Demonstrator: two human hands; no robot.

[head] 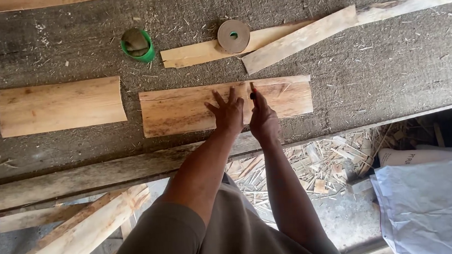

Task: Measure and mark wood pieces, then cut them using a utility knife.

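A left hand (229,113) lies flat, fingers spread, on a veneer sheet (184,111) near the worktop's (388,67) front edge, beside a right hand (262,119) whose grip pinches a small dark tool (253,93).

Place: wood workshop
Signs: rough bench (388,67), veneer sheets (60,106), tape roll (233,36), offcuts (310,164) on the floor

Veneer sheet (184,109) under my left grip (229,114): pale tan, brown streaky grain, dark smudges along the lower edge. Second veneer sheet (60,106): lighter, cleaner yellow-tan. Tape roll (233,36): brown-grey. Small cup (138,45): green rim, brown inside. Surface (388,67): grey, flecked with pale wood shavings. My sleeve (165,238): olive-brown.
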